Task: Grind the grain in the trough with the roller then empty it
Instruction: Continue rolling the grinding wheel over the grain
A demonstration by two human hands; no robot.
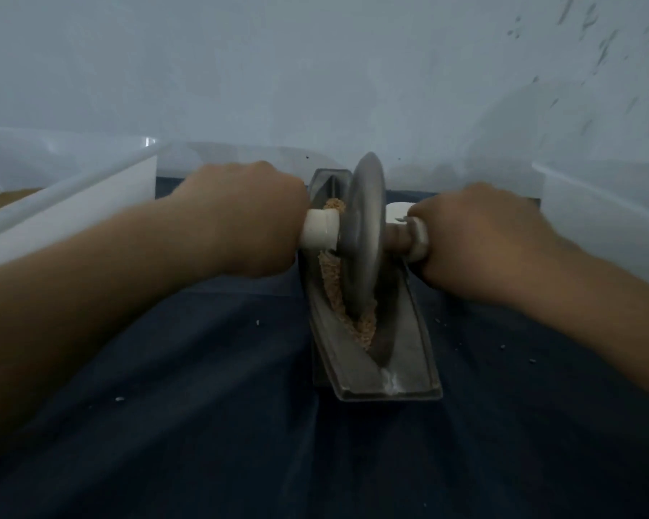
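A grey metal trough lies lengthwise on a dark blue cloth, its near end toward me. Tan ground grain lies along its groove. A grey disc roller stands upright in the groove on top of the grain. My left hand is closed around the roller's white left handle. My right hand is closed around the right handle, whose end is mostly hidden by my fingers.
A clear plastic bin stands at the left with tan material inside. Another clear bin stands at the right. A white wall rises behind. Small crumbs dot the dark blue cloth.
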